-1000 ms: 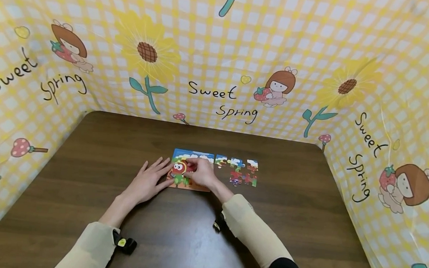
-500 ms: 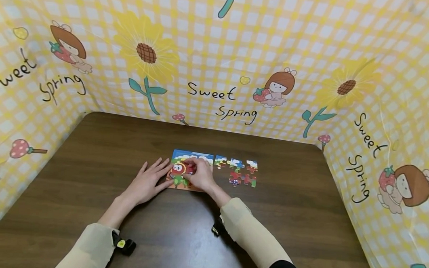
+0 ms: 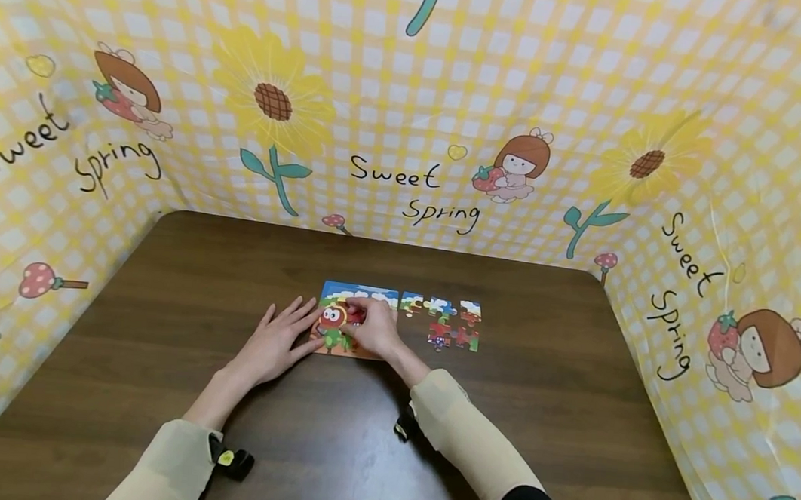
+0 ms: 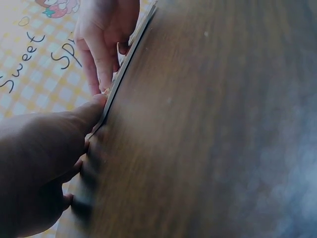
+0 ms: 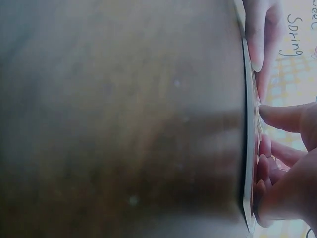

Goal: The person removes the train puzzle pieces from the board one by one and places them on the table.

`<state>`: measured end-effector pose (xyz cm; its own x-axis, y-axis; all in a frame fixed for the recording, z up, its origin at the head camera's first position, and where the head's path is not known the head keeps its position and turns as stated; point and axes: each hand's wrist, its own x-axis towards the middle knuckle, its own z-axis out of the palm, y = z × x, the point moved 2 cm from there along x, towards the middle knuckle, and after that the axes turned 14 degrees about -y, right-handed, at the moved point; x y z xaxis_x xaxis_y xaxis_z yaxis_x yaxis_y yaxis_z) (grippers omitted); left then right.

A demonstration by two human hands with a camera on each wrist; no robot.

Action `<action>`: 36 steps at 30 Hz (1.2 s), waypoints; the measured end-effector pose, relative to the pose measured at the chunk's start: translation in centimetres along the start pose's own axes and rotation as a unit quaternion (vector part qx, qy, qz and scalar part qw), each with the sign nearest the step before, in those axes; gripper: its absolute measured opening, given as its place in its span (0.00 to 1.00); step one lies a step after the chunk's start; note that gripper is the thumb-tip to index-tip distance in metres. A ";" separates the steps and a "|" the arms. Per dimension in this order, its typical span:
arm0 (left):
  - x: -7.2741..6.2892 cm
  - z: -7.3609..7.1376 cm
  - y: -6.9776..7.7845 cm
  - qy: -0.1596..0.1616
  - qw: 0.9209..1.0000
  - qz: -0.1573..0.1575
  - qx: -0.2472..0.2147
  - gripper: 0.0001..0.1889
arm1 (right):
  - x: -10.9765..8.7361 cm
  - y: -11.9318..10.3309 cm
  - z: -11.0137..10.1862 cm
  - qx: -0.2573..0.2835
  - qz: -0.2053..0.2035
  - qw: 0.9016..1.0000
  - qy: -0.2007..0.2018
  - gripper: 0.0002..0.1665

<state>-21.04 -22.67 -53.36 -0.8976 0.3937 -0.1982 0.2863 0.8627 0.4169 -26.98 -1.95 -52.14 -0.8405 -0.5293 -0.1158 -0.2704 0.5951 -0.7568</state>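
A jigsaw puzzle board with a cartoon picture, blue sky at its top, lies flat on the table. My left hand rests with spread fingers at the board's left edge, fingertips touching it. Over the middle of the board, my right hand pinches a reddish puzzle piece between thumb and fingers, low against the picture. That hand hides the board's right part. In the right wrist view, the thumb and fingers of my right hand meet the top of the thin board, seen edge-on.
Several loose puzzle pieces lie in two rows just right of the board. The brown wooden table is enclosed at the back and sides by yellow checked cloth. Black wrist cameras hang at both sleeves.
My right hand has shifted very slightly left over the board, still pinching the puzzle piece. The left hand stays in place, and the loose pieces have not moved.
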 end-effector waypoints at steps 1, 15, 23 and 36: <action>0.0 0.0 0.0 0.000 1.000 -0.001 0.001 0.37 | 0.0 -0.1 0.0 -0.009 0.004 1.000 -0.001 0.27; -0.1 -0.4 0.0 0.005 1.000 0.001 0.006 0.37 | 0.0 0.3 0.3 -0.022 -0.015 1.000 0.005 0.29; -0.2 -0.2 -0.3 0.005 1.000 0.002 0.006 0.35 | 0.0 0.3 0.5 -0.011 -0.024 1.000 0.000 0.28; -0.1 0.1 0.1 0.005 1.000 0.010 0.002 0.32 | -0.5 1.0 -0.3 0.045 -0.037 0.998 -0.011 0.26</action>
<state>-20.85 -22.60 -53.35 -0.8951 0.4075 -0.1810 0.3055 0.8562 0.4167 -27.00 -0.94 -52.67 -0.8090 -0.5836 -0.0702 -0.2875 0.4970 -0.8188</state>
